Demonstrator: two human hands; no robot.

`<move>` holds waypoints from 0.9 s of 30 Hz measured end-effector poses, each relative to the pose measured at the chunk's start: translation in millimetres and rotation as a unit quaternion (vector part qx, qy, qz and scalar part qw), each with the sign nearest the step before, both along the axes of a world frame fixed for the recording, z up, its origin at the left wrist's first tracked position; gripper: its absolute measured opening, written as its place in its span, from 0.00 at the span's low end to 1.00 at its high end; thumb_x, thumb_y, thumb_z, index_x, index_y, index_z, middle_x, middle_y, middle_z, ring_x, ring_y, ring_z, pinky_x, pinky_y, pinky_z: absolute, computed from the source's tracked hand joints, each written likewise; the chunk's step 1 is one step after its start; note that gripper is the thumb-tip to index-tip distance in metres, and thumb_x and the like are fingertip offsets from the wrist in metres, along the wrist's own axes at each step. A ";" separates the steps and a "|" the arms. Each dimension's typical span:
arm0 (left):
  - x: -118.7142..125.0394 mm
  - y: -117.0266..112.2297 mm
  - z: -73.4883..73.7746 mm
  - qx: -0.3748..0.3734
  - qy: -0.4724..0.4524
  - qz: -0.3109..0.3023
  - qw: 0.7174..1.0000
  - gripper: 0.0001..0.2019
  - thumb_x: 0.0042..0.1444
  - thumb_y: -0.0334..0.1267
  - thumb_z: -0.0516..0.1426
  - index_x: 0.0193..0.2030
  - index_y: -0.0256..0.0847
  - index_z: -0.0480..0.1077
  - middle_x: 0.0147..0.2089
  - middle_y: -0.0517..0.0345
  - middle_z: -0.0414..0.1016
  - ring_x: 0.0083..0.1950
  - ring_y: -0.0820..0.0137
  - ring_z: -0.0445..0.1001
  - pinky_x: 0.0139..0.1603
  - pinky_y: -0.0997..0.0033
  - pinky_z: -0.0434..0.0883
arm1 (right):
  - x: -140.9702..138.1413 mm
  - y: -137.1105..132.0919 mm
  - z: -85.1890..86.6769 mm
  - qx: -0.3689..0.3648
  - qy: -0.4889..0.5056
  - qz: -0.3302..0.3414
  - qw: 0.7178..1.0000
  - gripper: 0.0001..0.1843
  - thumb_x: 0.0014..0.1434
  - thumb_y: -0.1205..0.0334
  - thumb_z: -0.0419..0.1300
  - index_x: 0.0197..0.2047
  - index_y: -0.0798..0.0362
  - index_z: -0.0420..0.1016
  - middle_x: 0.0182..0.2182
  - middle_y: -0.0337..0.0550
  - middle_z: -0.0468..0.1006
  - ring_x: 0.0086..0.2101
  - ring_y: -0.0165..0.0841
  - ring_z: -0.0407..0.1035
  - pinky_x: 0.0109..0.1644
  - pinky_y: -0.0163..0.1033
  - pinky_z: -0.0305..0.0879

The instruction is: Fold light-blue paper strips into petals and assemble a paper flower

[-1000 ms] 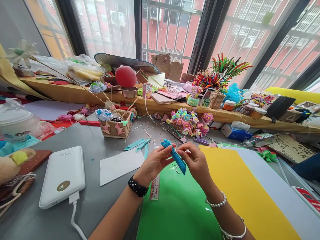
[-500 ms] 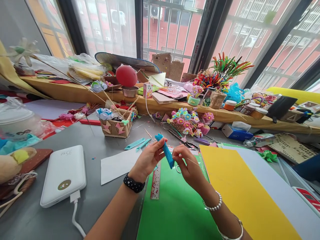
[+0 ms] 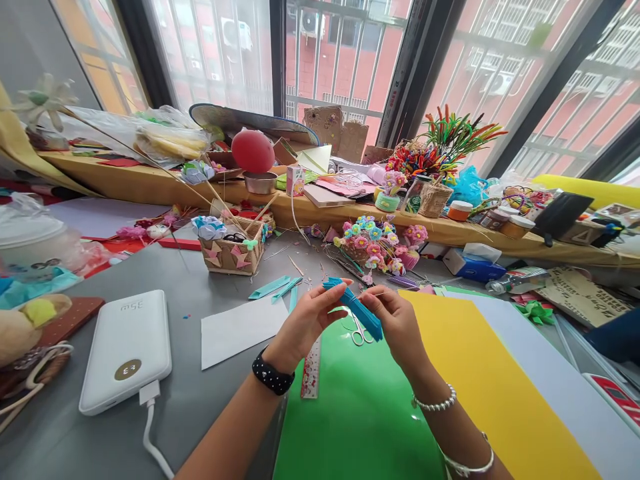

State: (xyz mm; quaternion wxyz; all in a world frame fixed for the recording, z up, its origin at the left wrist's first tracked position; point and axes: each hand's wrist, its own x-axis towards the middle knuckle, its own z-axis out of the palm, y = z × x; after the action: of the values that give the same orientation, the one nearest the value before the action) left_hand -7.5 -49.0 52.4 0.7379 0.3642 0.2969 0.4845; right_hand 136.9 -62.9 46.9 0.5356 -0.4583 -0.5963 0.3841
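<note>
My left hand (image 3: pixel 307 323) pinches the upper end of a bundle of folded blue paper (image 3: pixel 361 312), which slants down to the right above a green mat (image 3: pixel 360 413). Around the bundle's middle runs a thin pale strand, thread or wire. My right hand (image 3: pixel 397 323) is closed at the bundle's right side, its thumb and forefinger pinched on that strand. Below the bundle lie scissors (image 3: pixel 361 335), partly covered by it. A printed ruler (image 3: pixel 311 373) rests at the mat's left edge. Light blue paper strips (image 3: pixel 270 288) lie beyond a white sheet (image 3: pixel 240 333).
On the left sits a white power bank (image 3: pixel 127 353) with a cable. A cardboard box (image 3: pixel 234 257) holding sticks and paper flowers stands behind. Crocheted flowers (image 3: pixel 373 240) are piled at the back. Yellow card (image 3: pixel 480 373) covers the right side, beside a tissue pack (image 3: pixel 473 265).
The blue paper bundle has moved right and tilted flatter. My right hand has drawn in beside it, and more of the scissors shows beneath.
</note>
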 end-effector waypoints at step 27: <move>7.0 -4.6 2.2 0.125 0.200 0.134 0.962 0.12 0.38 0.37 0.62 0.33 0.38 0.72 0.34 0.56 0.74 0.35 0.70 0.70 0.35 0.76 0.66 | 2.3 -3.1 -12.9 0.253 -0.384 -0.116 0.881 0.26 0.54 0.62 0.48 0.57 0.55 0.53 0.21 0.38 0.73 0.21 0.30 0.67 0.28 0.35 0.64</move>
State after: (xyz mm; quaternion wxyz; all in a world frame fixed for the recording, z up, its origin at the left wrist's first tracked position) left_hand -0.5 -53.6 54.6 0.5403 0.5001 0.4215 0.5294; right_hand 139.2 -66.0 33.9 0.4034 -0.4845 -0.7746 -0.0504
